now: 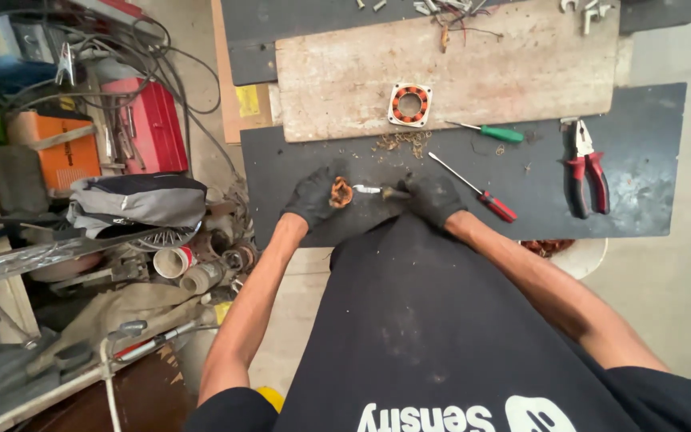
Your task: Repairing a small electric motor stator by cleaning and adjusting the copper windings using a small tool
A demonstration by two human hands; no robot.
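Note:
Both my hands wear black gloves and work over a dark mat (601,152). My left hand (312,197) is closed around a small bundle of copper wire (340,193). A small tool with a shiny metal tip (368,190) is gripped in my right hand (433,197), and the tip points left into the copper bundle. A square white motor stator with orange windings (409,105) lies on a worn wooden board (505,64) beyond my hands. Copper scraps (402,142) lie scattered between the stator and my hands.
On the mat lie a red-handled screwdriver (477,192), a green-handled screwdriver (491,132) and red-handled pliers (588,170). Bolts and metal bits sit at the board's far edge. Left of the bench is clutter: a red toolbox (153,124), an orange machine (61,148), cables, cans and cloth.

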